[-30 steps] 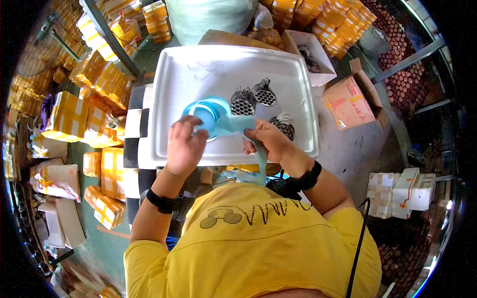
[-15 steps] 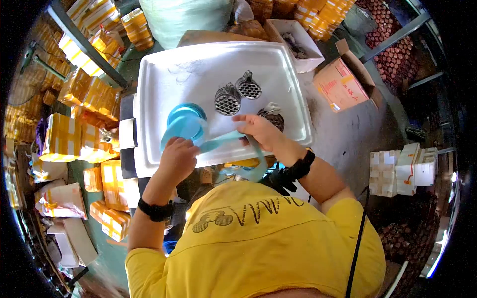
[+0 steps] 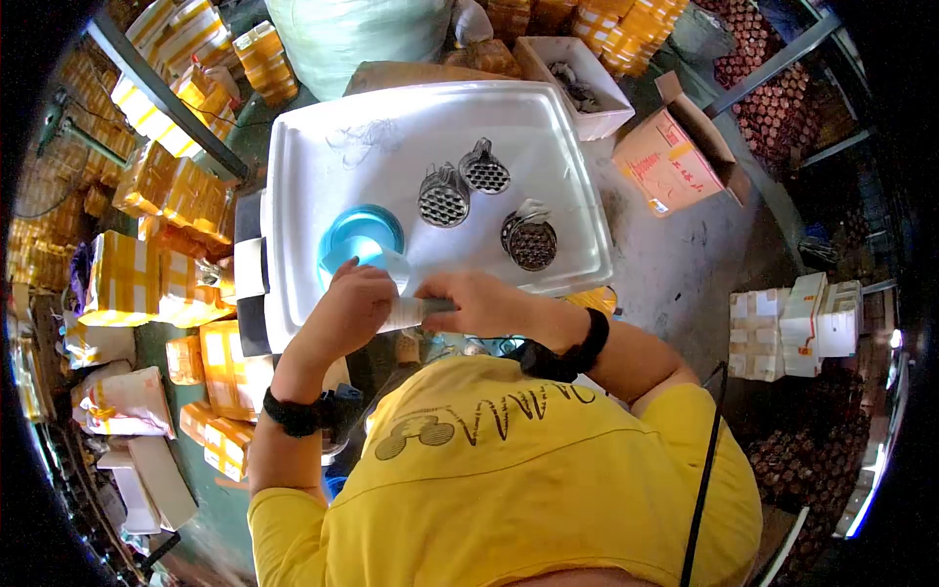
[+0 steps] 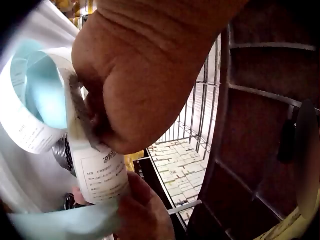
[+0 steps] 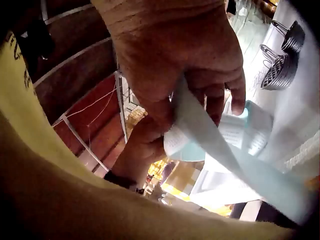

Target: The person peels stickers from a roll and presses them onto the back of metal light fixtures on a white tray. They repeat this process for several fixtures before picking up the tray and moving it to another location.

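A roll of white printed labels on pale blue backing (image 3: 362, 240) lies at the left of the white foam lid (image 3: 323, 112). My left hand (image 3: 352, 305) pinches the label strip (image 4: 100, 172) that runs off the roll, its printed text facing up in the left wrist view. Close beside it, my right hand (image 3: 474, 305) pinches the same strip between thumb and fingers. From the right hand a bare blue backing tail (image 5: 222, 155) hangs loose in the right wrist view. Beyond the hands stand three black wire pieces with honeycomb faces (image 3: 444, 201).
The foam lid rests on a checkered surface (image 3: 251, 266). An open cardboard box (image 3: 675, 161) and a white foam box (image 3: 597, 117) stand to the right and back. Taped cartons (image 3: 176, 196) are stacked on the left. White boxes (image 3: 763, 333) sit at the far right.
The right hand has come down and left, nearer the left hand, and the strip span between them is shorter. The head view has shifted, so the lid sits further left.
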### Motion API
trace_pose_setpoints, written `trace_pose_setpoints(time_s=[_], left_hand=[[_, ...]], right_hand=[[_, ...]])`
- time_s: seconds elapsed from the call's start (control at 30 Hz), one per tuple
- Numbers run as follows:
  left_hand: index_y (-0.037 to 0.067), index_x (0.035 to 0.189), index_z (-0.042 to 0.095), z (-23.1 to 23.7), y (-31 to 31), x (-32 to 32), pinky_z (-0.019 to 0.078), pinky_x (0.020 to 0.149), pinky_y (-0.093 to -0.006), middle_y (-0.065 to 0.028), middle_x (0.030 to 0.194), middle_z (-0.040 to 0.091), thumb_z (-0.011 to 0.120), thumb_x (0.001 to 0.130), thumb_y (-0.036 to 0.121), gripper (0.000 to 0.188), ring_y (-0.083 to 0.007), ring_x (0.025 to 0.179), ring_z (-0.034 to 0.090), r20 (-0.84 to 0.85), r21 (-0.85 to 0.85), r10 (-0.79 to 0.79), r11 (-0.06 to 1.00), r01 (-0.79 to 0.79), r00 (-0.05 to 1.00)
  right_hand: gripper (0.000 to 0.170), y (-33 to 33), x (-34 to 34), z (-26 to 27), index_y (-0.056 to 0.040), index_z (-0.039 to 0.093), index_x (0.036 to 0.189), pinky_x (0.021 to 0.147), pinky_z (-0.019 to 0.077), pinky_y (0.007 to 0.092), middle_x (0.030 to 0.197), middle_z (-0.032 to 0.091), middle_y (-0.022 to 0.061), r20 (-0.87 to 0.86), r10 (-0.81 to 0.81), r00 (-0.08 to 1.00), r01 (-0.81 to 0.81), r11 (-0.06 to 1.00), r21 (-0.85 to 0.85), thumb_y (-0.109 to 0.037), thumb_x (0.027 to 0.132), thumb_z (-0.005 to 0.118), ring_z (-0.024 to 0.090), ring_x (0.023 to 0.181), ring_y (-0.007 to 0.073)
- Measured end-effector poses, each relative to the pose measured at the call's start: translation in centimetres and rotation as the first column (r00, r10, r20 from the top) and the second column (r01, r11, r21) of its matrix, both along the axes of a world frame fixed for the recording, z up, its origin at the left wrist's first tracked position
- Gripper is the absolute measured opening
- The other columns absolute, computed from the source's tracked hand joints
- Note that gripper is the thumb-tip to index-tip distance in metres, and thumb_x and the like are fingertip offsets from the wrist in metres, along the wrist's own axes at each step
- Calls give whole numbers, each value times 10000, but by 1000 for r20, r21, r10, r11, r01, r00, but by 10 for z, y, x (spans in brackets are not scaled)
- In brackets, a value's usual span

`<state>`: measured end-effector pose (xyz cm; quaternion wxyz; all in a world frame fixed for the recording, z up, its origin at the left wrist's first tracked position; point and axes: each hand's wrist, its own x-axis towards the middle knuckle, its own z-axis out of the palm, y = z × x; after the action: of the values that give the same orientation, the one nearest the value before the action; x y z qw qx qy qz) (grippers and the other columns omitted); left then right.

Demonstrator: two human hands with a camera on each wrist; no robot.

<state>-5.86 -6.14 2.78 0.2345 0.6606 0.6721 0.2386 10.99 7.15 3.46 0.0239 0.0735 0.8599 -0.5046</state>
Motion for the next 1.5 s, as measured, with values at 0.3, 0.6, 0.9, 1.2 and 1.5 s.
trace_pose_setpoints(time_s=[0.3,0.6,0.9,1.2,1.5], left_hand=[[6,778,552,7,-2,5,443,649,-325,-116,772,557,585,708,17,78,-274,713,546,99,502,434,755,-422,895],[21,1272,353,-39,-20,22,359,921,-336,-104,1167,489,543,851,252,517,-205,1061,470,906,-278,291,957,-86,308],[35,1032,512,-32,-7,16,460,643,-297,-61,897,567,513,879,250,264,-164,788,558,918,-317,389,834,-452,75],[54,960,532,-21,-3,11,379,538,-223,-5,771,536,524,873,307,268,-86,656,478,801,-171,457,794,-583,387],[6,1008,518,-7,10,30,421,640,-272,-44,874,549,548,859,290,322,-119,776,511,963,-231,269,852,-470,13]], right_hand=[[246,10,-2,-16,-9,549,1002,709,422,252,862,587,33,141,-264,954,297,888,-350,-142,801,594,532,792,98],[289,4,-7,-12,-3,516,1050,792,398,236,935,571,40,117,-119,986,166,652,-740,-140,807,590,513,867,93],[352,15,1,-29,-13,503,1086,823,386,252,1035,523,45,105,49,993,37,727,-686,-222,819,600,483,927,116],[351,46,11,-11,5,607,860,710,456,295,815,616,105,37,-378,925,379,925,-21,-342,816,576,584,790,171],[291,7,-16,8,-22,459,1030,775,449,257,901,549,57,-99,-285,953,251,932,-262,-65,791,618,548,869,126]])
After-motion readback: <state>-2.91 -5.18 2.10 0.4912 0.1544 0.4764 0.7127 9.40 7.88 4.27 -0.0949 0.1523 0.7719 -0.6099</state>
